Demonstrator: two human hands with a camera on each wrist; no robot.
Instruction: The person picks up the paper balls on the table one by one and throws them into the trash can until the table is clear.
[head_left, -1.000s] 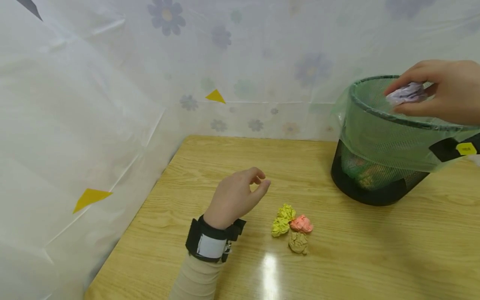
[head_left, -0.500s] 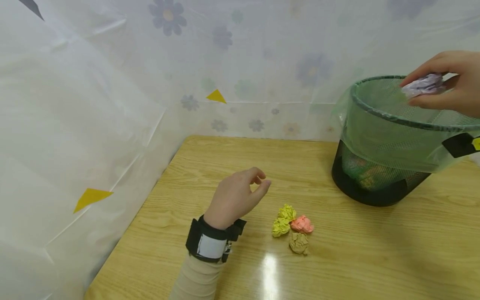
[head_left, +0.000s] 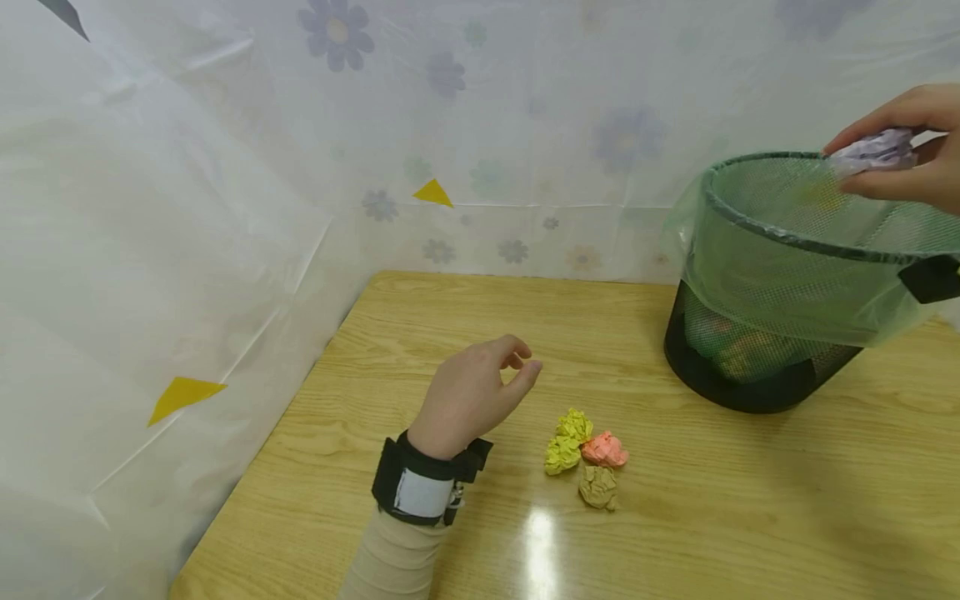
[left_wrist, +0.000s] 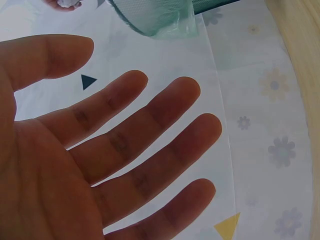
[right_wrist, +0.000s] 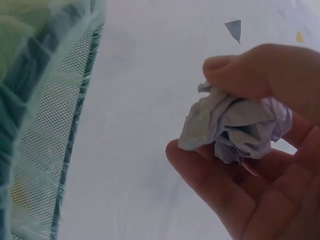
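My right hand pinches a crumpled white paper ball over the mouth of the bin, at the right edge of the head view. In the right wrist view the paper ball sits between thumb and fingers, beside the bin's rim. The bin is black mesh, lined with a green plastic bag; coloured shapes show dimly through its side. My left hand hovers left of the crumpled papers, its fingers relaxed and holding nothing; the left wrist view shows this palm with fingers spread.
Two yellow paper balls, a pink paper ball and a tan paper ball lie grouped on the wooden table. Flowered plastic sheeting hangs behind and to the left.
My right hand has moved right and upward in the head view, carrying the white paper ball across the bin's mouth. The left hand and the papers on the table stay put.
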